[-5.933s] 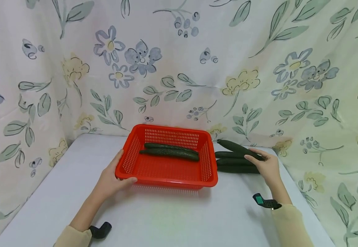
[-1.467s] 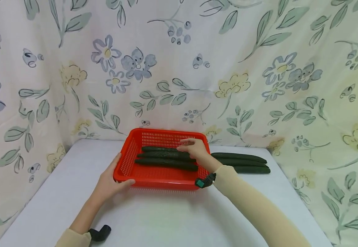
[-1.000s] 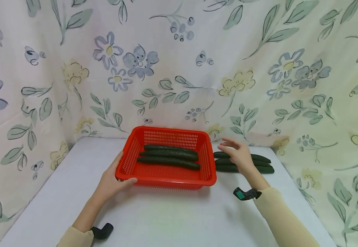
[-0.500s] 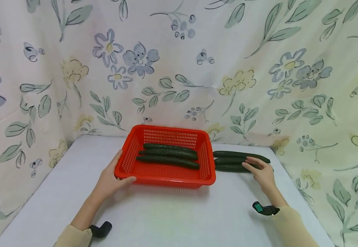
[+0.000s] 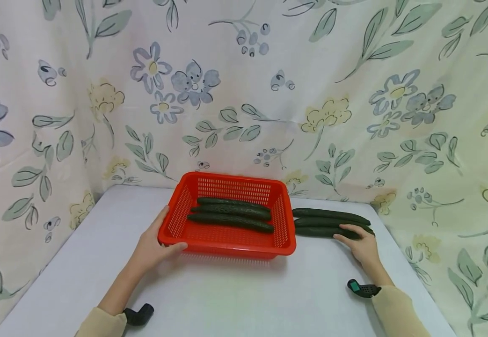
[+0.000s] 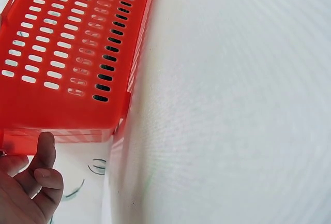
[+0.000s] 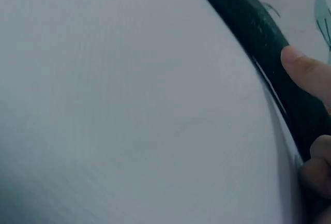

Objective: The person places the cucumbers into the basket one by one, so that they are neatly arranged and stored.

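My left hand grips the front left corner of a red plastic basket, thumb along its front rim. The left wrist view has the slotted basket wall with curled fingers at its edge. Three dark green cucumbers lie side by side in the basket, the front cucumber set slightly askew. To the basket's right, three more lie on the table. My right hand holds the nearest cucumber by its right end. The right wrist view has the thumb against this cucumber and fingers bent around it.
A white-covered table carries everything. Behind and on both sides hangs a floral curtain. The farthest cucumber and the middle cucumber of the right group lie behind the held one, close to the basket's right side.
A third cucumber has come into the basket. My right hand has left the basket, moved right and come down onto the nearest cucumber on the table. The left hand stays on the basket.
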### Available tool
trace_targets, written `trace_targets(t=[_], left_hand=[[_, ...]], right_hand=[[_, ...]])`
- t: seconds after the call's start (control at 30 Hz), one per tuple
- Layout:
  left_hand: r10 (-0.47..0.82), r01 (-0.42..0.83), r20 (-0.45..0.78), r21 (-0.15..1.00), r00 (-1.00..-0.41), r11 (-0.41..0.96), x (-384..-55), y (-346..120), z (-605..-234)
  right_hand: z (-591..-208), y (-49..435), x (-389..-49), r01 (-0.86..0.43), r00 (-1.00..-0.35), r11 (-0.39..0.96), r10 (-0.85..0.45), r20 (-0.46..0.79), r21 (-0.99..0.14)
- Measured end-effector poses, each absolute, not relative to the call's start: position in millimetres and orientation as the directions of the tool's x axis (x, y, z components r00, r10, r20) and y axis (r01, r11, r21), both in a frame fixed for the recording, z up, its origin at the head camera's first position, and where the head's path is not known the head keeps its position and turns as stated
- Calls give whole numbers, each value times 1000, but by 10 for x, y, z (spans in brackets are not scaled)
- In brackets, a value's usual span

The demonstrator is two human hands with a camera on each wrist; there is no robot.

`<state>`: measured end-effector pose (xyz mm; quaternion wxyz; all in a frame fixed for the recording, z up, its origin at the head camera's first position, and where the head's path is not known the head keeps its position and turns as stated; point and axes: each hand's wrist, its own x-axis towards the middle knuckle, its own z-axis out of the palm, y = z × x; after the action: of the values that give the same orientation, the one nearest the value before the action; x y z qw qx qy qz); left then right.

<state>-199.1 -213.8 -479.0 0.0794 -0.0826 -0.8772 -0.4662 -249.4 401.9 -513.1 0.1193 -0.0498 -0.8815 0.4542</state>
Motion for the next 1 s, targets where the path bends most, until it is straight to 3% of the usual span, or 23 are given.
trace_targets(t=[0.17, 0.6, 1.0], left_hand=[[74, 219, 214, 813, -974, 540, -1993, -2140, -4798], [61, 208, 207, 819, -976, 535, -1970, -2136, -4799], [64, 206, 204, 818, -977, 537, -1993, -2138, -4808]], right_hand=[[-5221, 4082, -2537, -132, -952, 709, 105, 289, -693], [-5229, 3976, -2390, -93, -947, 762, 130, 293, -641], [-5247, 3945, -2381, -135, -924, 729, 152, 351, -671]])
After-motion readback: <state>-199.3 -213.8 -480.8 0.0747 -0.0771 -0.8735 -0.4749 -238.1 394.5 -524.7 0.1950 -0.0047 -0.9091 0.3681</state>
